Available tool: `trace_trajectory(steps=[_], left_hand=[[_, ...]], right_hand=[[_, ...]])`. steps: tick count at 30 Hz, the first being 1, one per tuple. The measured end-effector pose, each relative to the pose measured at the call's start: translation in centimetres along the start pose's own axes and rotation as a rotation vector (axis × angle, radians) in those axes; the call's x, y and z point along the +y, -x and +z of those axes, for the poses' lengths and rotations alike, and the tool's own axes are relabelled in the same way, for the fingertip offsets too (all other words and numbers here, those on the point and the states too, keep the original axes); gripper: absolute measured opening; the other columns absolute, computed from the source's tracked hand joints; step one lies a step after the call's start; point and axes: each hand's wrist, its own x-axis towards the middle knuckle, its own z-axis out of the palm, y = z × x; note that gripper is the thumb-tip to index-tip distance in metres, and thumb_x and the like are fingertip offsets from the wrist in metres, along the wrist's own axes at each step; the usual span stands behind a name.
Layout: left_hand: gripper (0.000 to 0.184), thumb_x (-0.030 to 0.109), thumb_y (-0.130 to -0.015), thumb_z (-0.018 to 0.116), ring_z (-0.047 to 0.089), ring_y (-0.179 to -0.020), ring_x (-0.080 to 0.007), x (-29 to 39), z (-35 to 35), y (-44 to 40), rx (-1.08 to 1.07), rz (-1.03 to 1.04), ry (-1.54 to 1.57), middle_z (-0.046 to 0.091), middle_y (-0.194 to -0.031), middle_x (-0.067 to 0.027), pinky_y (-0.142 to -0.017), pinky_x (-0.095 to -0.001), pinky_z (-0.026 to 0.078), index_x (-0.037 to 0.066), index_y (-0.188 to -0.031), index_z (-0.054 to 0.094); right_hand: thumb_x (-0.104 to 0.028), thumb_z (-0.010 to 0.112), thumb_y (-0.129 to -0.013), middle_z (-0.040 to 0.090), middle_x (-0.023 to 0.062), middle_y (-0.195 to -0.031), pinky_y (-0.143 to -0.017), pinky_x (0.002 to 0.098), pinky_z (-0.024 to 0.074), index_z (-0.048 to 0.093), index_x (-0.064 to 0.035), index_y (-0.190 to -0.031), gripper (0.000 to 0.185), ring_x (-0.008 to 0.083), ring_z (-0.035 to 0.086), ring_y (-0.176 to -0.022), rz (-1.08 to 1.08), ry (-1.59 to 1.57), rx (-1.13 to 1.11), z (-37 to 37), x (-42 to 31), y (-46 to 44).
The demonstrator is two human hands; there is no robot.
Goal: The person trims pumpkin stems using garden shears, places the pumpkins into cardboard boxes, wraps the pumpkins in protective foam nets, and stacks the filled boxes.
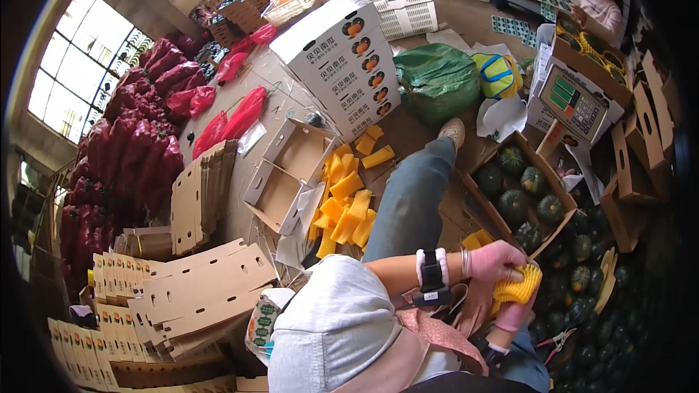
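Gripping ribbed yellow foam netting (518,286), both hands (505,287) closed around it, round green-skinned squashes (513,188) alongside

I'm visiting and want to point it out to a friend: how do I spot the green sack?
Find the tall stack of white boxes printed with orange pictures. Just right of it, beyond the outstretched shoe, sits the sack. It's dark green, bulging and far bigger than the blue-and-yellow bundle beside it.
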Motion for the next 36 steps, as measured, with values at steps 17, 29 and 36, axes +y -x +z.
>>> trace_trajectory(steps=[17,29,36], left_hand=[[0.028,0.024,-0.088,0.064,0.05,-0.076,-0.006,-3.6,-8.6,2.0,-0.905,-0.482,0.763,0.06,-0.079,0.0017,-0.068,-0.0235,0.043,-0.004,-0.092,0.062],[0.024,0.024,-0.088,0.061,0.058,-0.085,-0.0118,-12.4,-9.0,-6.8,-0.335,-0.558,0.119,0.062,-0.09,-0.0067,-0.071,-0.0298,0.048,0.001,-0.095,0.06],[0.017,0.015,-0.083,0.065,0.058,-0.073,-0.0296,-20.5,-9.7,-14.6,-0.039,-0.338,-0.415,0.061,-0.085,-0.0164,-0.07,-0.0352,0.048,0.003,-0.094,0.061]], right_hand=[[-0.017,0.056,-0.079,0.061,0.0091,-0.106,-0.087,0.0291,0.0438,0.057,0.0012,-0.106,0.033,0.019,0.058,-0.097,0.128,0.131,-0.288,4.1,-2.4,2.7],[-0.029,0.051,-0.093,0.062,0.0083,-0.1,-0.044,0.0199,0.0444,0.048,-0.0014,-0.121,0.039,0.0122,0.061,-0.07,0.477,0.228,0.221,-2.0,-1.3,-10.5],[-0.027,0.048,-0.094,0.061,0.0045,-0.102,-0.06,0.0306,0.0531,0.054,-0.0082,-0.109,0.025,0.019,0.06,-0.086,0.369,0.823,-0.031,-5.4,6.1,-18.3]])
